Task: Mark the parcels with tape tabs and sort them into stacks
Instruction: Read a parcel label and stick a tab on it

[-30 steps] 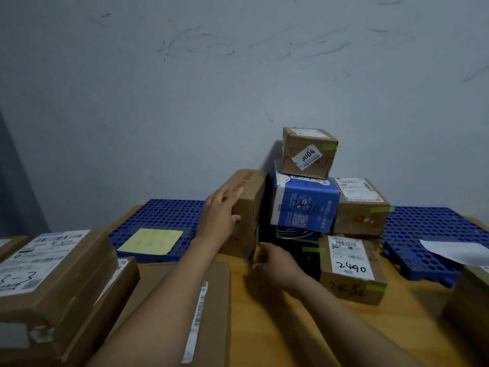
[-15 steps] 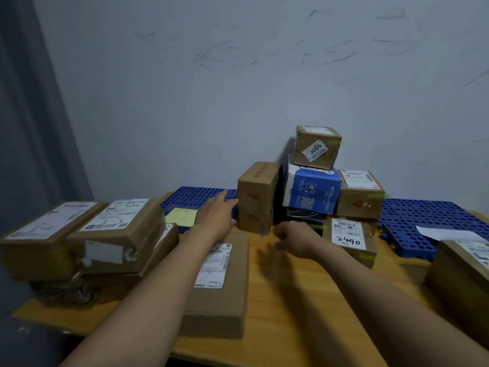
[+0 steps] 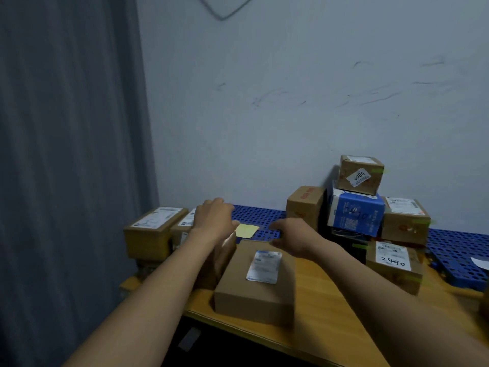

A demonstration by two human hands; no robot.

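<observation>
Flat parcel (image 3: 254, 284) with white label lies on tabletop (image 3: 330, 313), near front edge. Left hand (image 3: 214, 218) hovers above left parcels (image 3: 156, 231), fingers loosely bent, grasping nothing. Right hand (image 3: 293, 237) over far edge of flat parcel, relaxed, also grasping nothing. Sorted stack (image 3: 354, 215) stands right, at wall, with green tape tabs (image 3: 423, 222).

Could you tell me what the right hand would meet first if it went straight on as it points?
Probably the yellow note on the blue mat: the right hand points leftward and away, straight at it. Depth is unclear, so it might pass above it toward the left hand.
</observation>
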